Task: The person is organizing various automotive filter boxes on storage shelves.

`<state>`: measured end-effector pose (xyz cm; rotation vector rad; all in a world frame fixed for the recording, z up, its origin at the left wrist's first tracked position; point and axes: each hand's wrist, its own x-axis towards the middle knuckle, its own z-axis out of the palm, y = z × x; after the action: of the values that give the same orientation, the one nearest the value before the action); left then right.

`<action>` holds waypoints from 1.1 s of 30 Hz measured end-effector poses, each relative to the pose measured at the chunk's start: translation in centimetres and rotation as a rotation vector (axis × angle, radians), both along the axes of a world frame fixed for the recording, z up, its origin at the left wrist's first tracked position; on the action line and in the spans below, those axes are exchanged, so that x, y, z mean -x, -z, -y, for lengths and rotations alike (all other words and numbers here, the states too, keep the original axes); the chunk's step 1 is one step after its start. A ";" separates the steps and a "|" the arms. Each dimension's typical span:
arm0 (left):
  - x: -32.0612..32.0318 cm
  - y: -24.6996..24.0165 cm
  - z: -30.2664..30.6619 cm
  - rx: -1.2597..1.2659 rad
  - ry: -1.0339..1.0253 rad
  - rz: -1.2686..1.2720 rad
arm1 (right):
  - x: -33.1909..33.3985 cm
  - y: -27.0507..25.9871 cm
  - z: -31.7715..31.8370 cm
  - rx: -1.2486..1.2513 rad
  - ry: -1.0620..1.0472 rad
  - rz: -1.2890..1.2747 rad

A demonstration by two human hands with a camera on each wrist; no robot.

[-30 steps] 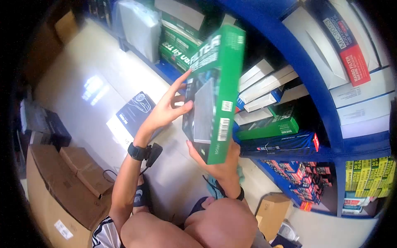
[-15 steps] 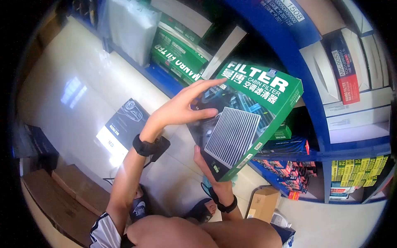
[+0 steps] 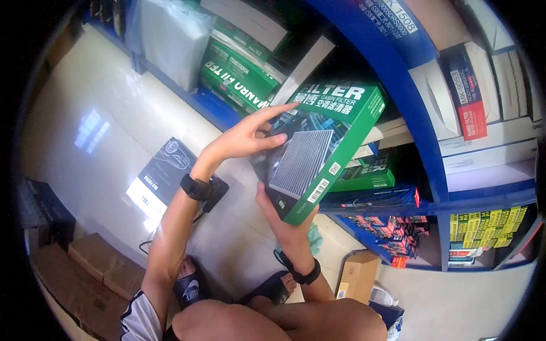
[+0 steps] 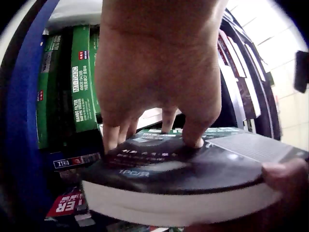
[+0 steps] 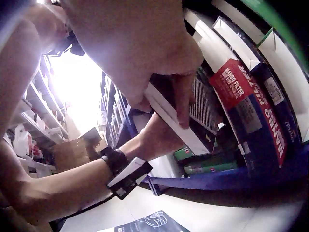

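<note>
A green and black cabin filter box [image 3: 304, 153], with a pleated grey filter printed on its front, is held tilted in front of the shelf. My left hand [image 3: 244, 136] grips its upper left side, thumb on the printed face and fingers toward the edge. In the left wrist view the left thumb presses on the black face of the box [image 4: 164, 169], whose white side faces that camera. Under the lower corner, my right hand [image 3: 290, 230] supports and grips the box, its thumb along the left edge. The right wrist view shows both hands around the box [image 5: 169, 116].
Blue shelving [image 3: 429, 142] curves along the right, packed with filter boxes. Green filter boxes [image 3: 239, 77] lie on the lower shelf behind. A dark flat box [image 3: 165, 173] lies on the floor, brown cartons [image 3: 105, 261] at left, and a small open carton [image 3: 358, 273] at right.
The box has turned from showing mainly its green side to showing its printed front, then shifted slightly left and tilted so the green side shows more again. Both hands keep hold.
</note>
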<state>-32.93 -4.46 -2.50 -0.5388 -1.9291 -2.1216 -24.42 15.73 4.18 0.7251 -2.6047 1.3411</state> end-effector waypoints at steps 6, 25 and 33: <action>0.8 -0.5 -1.4 -0.047 -0.056 -0.012 | 2.1 -1.6 1.2 0.036 0.066 -0.380; -3.1 -3.5 0.5 0.003 -0.140 -0.110 | 6.1 -5.5 4.7 0.023 0.059 -0.381; -1.7 -4.1 -0.3 0.052 -0.352 -0.192 | 7.8 -7.1 6.2 -0.044 0.133 -0.256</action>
<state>-31.20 -4.13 1.55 -0.3638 -1.8206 -1.7413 -32.22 9.58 11.23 0.6677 -2.4388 1.0799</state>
